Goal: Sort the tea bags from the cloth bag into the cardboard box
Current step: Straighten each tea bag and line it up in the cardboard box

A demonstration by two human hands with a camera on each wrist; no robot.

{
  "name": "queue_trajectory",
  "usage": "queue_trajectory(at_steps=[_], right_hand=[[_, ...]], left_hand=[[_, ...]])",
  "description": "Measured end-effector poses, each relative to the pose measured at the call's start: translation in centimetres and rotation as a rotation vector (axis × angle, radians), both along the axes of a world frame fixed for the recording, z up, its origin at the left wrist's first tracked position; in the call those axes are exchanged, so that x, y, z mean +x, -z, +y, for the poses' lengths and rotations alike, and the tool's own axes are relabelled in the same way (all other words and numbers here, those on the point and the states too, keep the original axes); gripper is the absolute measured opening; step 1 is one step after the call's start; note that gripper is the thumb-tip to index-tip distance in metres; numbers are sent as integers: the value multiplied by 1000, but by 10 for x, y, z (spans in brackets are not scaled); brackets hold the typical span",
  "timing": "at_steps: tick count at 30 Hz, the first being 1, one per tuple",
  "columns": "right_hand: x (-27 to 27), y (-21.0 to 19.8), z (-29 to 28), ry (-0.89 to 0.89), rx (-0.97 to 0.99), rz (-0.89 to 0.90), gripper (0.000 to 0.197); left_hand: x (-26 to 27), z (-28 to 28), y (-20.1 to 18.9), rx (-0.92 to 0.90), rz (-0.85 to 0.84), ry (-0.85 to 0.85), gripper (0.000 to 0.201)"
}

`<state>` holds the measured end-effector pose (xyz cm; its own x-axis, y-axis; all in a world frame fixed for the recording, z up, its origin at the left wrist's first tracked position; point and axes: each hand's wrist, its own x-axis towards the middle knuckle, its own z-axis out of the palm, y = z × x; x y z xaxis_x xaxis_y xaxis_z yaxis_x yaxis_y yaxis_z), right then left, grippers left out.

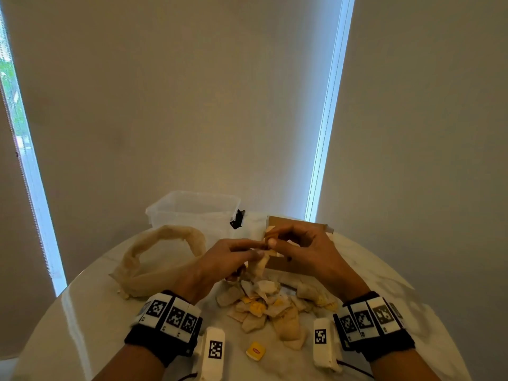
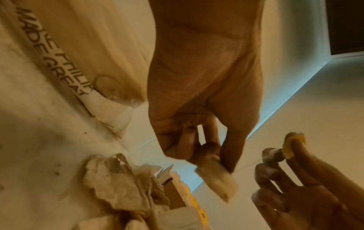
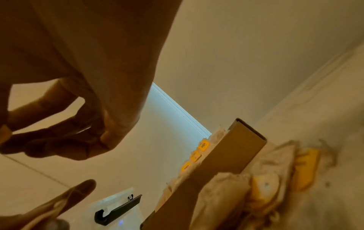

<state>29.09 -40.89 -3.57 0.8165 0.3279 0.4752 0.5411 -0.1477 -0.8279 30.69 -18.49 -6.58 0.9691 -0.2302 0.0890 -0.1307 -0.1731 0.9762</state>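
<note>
Marble-look table (image 1: 82,320): round, pale, bearing all below.
Clear plastic tub (image 1: 192,210): far centre, apart from the task.
Cloth bag (image 1: 154,259): beige, slumped at left, mouth open.
Cardboard box (image 1: 299,266): far right of centre, partly hidden behind the hands; yellow tags visible inside in the right wrist view.
Tea bags (image 1: 264,306): loose pile, near centre, just before the box.
Stray yellow tag (image 1: 255,351): near edge, alone.

Risk: string and tag likely to snag or tear off under pulling; held bag may drop onto the pile.

Left hand (image 1: 228,259): fingers narrowed, pinching a pale tea bag (image 2: 216,180) that hangs below.
Right hand (image 1: 299,247): thumb and forefinger closed on a yellow tag (image 2: 293,144), other fingers loosely curled.
</note>
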Motion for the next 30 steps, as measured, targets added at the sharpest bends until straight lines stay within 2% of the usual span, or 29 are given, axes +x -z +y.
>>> queue_trajectory(at_steps=[4, 8, 12, 17, 23, 30], right_hand=[[8, 0, -5, 86, 66, 45, 20], [17, 5, -9, 164, 174, 146, 25], [23, 10, -12, 168, 212, 268, 26], [24, 17, -8, 153, 225, 375, 23], [17, 16, 1, 55, 252, 433, 19], [12, 11, 2, -85, 372, 519, 32]], left_hand=[[-10, -7, -4, 149, 44, 244, 23], [-15, -8, -8, 65, 15, 352, 25], [-16, -6, -12, -92, -71, 281, 26], [-8, 1, -11, -261, -91, 134, 28], [-3, 5, -7, -188, -144, -65, 23], [-4, 4, -8, -147, -159, -117, 20]])
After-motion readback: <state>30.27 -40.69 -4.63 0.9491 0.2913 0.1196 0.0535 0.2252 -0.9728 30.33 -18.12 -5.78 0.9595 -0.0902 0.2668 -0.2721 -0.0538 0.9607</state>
